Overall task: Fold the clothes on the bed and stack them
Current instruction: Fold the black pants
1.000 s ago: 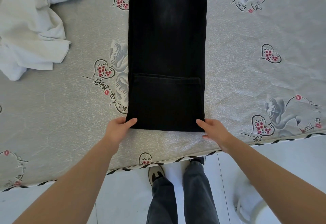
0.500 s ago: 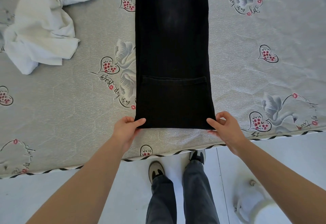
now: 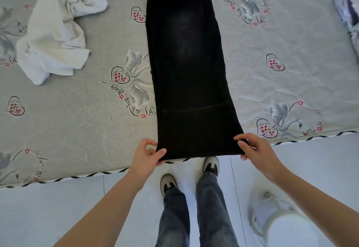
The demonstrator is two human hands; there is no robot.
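At the near edge of the grey printed mattress (image 3: 77, 122), long black denim trousers (image 3: 186, 68) lie lengthwise, their near end lifted. Left hand (image 3: 146, 154) and right hand (image 3: 254, 149) each pinch a bottom corner, thumb on top. Denim looks heavy, fairly stiff; corner holds suit folding it away. Crumpled white garment (image 3: 56, 33) waits.

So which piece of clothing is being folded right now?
Look at the grey bed printed with swans and hearts. Down its middle lies a long black pair of trousers, its near end pinched by the left hand and the right hand. It is the only dark garment; the white one lies crumpled.
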